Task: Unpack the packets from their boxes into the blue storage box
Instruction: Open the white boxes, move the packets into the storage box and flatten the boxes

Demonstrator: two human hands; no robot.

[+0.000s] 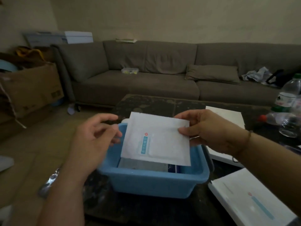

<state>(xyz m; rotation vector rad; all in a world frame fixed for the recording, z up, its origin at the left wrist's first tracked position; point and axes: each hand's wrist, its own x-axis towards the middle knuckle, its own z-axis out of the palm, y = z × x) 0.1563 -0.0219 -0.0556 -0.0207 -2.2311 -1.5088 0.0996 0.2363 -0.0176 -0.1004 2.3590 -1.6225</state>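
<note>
A flat white packet (162,141) with a blue label strip hangs tilted over the blue storage box (154,181). My right hand (206,129) pinches the packet's upper right corner between thumb and fingers. My left hand (96,137) hovers just left of the packet with its fingers apart, holding nothing; whether it touches the edge is unclear. Inside the storage box lie other packets (146,165), partly hidden by the held one. A white box (250,201) with a blue stripe lies at the lower right, and another white box (226,116) sits behind my right hand.
The storage box stands on a dark mottled low table (162,105). Clear plastic bottles (286,101) stand and lie at the table's right end. A grey sofa (146,74) runs behind the table. A cardboard carton (31,88) stands on the floor at the left.
</note>
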